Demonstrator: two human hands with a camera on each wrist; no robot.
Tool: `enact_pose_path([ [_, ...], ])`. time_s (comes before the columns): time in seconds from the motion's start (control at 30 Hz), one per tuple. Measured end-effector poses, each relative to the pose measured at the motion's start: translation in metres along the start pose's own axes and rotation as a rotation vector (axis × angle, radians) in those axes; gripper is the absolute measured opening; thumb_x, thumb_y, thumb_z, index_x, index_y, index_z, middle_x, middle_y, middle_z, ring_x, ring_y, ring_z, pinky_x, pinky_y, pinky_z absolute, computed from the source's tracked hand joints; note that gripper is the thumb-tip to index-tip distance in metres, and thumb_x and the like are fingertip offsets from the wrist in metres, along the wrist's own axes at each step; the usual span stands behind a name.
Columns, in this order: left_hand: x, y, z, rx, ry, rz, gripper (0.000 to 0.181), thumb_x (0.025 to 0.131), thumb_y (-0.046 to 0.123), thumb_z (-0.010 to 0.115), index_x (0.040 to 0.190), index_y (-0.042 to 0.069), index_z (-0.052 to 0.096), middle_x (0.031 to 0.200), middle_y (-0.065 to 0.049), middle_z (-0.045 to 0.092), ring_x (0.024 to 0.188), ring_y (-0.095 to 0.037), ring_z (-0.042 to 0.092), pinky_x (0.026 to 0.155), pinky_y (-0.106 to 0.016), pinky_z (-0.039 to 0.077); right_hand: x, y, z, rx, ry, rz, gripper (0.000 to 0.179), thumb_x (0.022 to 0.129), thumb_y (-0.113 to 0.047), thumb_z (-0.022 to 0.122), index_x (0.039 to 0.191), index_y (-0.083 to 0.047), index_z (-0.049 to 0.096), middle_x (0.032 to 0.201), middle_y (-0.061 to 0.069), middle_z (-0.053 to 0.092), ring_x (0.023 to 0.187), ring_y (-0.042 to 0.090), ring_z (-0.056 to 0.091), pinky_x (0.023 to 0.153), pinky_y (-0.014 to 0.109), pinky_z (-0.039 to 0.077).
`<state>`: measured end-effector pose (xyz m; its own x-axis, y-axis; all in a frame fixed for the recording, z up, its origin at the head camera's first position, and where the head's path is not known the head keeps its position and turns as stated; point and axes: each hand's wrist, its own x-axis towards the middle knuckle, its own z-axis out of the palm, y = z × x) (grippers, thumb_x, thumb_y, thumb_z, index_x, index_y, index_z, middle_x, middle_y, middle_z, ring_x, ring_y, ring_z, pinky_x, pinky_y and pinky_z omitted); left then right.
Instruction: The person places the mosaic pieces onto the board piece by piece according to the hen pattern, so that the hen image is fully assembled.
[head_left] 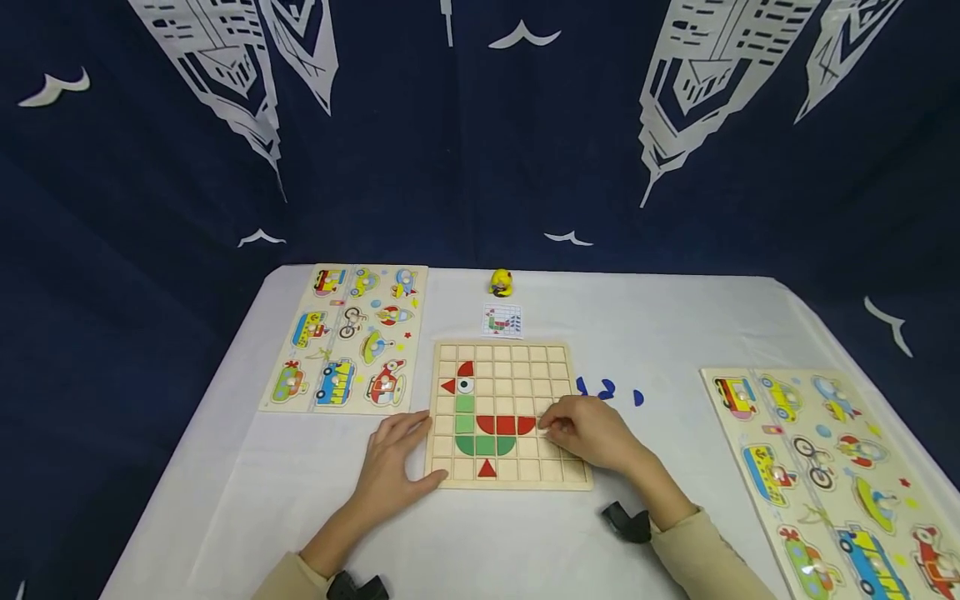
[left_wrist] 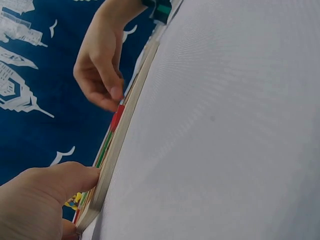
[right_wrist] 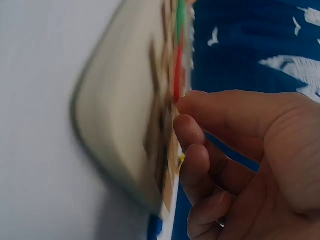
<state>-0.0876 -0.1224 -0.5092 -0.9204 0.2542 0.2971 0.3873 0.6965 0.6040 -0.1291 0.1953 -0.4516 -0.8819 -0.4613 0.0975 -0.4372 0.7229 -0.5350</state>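
A square wooden grid board (head_left: 540, 473) lies on the table, bearing red, green and eye-marked pieces shaped like a bird. My left hand (head_left: 397, 458) rests against its left edge, thumb at the near-left corner; the left wrist view shows that thumb (left_wrist: 75, 177) touching the rim. My right hand (head_left: 592, 429) is over the board's right part, fingers curled. Its thumb and index fingertips meet at the end of a red quarter-round piece (head_left: 527, 425), which ends the red row. In the right wrist view the thumb tip (right_wrist: 187, 102) touches the red piece (right_wrist: 177, 75); the fingertips partly hide the contact.
Several blue pieces (head_left: 607, 388) lie right of the board. Behind it are a small picture card (head_left: 502, 320) and a yellow figure (head_left: 501, 283). Vehicle picture boards lie at the left (head_left: 343, 340) and right (head_left: 832, 467). A dark patterned curtain (head_left: 465, 167) hangs behind the table.
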Motion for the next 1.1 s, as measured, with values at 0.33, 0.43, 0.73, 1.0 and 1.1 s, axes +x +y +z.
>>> enact_pose_path([
  [0.33,0.002,0.003,0.002,0.001,-0.012,0.002,0.075,0.067,0.032,0.086,0.131,0.000,0.060,0.139,-0.006,0.056,0.127,-0.025,0.041,0.100,-0.048,0.035,-0.005,0.011,-0.011,-0.023,0.054,0.100,0.010,0.081,-0.003,0.069,0.086,-0.011,0.073,0.072,-0.008,0.061,0.064,0.004,0.048,0.059,0.021,0.040],
  [0.43,0.003,0.002,0.001,0.009,-0.010,0.006,0.075,0.068,0.032,0.086,0.131,0.001,0.061,0.139,-0.006,0.056,0.127,-0.025,0.041,0.099,-0.047,0.035,-0.014,0.024,-0.021,-0.053,0.110,0.193,0.008,0.080,-0.005,0.073,0.087,-0.009,0.072,0.072,-0.006,0.061,0.062,0.007,0.047,0.057,0.023,0.039],
  [0.73,0.001,-0.001,-0.001,0.009,-0.006,-0.004,0.075,0.068,0.032,0.086,0.131,0.001,0.061,0.139,-0.006,0.056,0.126,-0.025,0.042,0.099,-0.047,0.035,-0.031,0.051,-0.026,-0.059,0.113,0.422,0.030,0.075,-0.025,0.083,0.091,-0.008,0.065,0.078,0.000,0.060,0.068,0.014,0.049,0.060,0.028,0.036],
  [1.0,0.000,0.000,-0.001,-0.008,-0.003,-0.007,0.075,0.068,0.032,0.086,0.131,0.001,0.061,0.139,-0.006,0.057,0.126,-0.025,0.042,0.100,-0.047,0.035,-0.030,0.058,-0.020,-0.024,0.151,0.391,0.015,0.080,-0.015,0.077,0.088,-0.008,0.066,0.076,-0.001,0.060,0.064,0.012,0.047,0.057,0.026,0.035],
  [1.1,0.000,0.000,-0.001,-0.011,-0.005,-0.005,0.075,0.068,0.032,0.086,0.131,0.000,0.060,0.139,-0.006,0.056,0.127,-0.025,0.042,0.100,-0.047,0.035,-0.032,0.062,-0.021,-0.004,0.174,0.370,0.011,0.081,-0.011,0.075,0.088,-0.007,0.068,0.077,0.000,0.062,0.064,0.011,0.047,0.058,0.024,0.037],
])
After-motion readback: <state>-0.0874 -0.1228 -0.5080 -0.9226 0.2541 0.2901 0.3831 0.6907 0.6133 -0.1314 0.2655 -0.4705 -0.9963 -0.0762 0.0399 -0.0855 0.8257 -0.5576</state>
